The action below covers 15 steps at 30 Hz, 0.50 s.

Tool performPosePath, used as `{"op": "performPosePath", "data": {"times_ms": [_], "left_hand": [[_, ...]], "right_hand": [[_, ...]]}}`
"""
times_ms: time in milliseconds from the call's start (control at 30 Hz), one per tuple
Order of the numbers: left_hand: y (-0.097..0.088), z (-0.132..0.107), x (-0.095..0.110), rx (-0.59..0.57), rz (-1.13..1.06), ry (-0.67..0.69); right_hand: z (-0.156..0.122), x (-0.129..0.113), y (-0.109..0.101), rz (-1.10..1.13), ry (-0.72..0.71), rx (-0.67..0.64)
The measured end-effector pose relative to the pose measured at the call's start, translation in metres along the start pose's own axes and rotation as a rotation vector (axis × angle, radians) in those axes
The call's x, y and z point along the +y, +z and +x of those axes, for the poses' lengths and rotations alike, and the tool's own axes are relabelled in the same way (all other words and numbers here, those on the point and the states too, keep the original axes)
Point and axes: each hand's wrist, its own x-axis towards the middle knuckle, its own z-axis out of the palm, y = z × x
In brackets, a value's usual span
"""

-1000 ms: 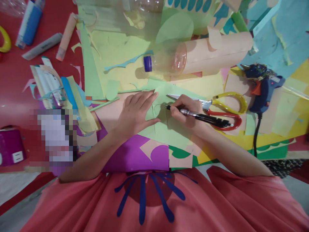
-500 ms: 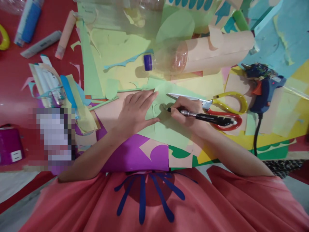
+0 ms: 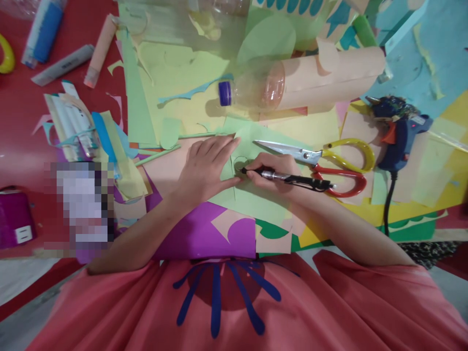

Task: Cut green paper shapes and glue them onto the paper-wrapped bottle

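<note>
My right hand (image 3: 272, 170) is closed round a black pen (image 3: 300, 181), its tip down on a light green sheet of paper (image 3: 261, 202). A small rounded line, drawn beside a longer upright line, shows on the sheet just left of the tip. My left hand (image 3: 206, 168) lies flat with fingers stretched across the sheet's left part and a pale pink paper. Scissors (image 3: 310, 155) with one yellow and one red handle rest just behind and right of my right hand, blades partly apart.
Beyond my hands lies a clear plastic bottle (image 3: 252, 92) with a purple cap, partly wrapped in pink paper. A blue glue gun (image 3: 404, 141) with a cord sits at the right. Markers (image 3: 73, 124) and paper scraps spread left. Purple paper (image 3: 190, 234) is near my body.
My right hand has moved the pen tip left and slightly toward my body, and the rounded line now curves further. My left hand stays in place.
</note>
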Motion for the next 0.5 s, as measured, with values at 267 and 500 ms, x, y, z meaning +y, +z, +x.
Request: {"op": "performPosePath", "data": {"times_ms": [267, 500], "left_hand": [[0.0012, 0.0012, 0.0008, -0.001, -0.007, -0.022], [0.0018, 0.001, 0.0001, -0.006, -0.018, -0.029]], "right_hand": [[-0.0019, -0.0039, -0.0033, -0.01, 0.049, -0.02], [-0.0086, 0.0054, -0.0046, -0.066, 0.078, 0.02]]}}
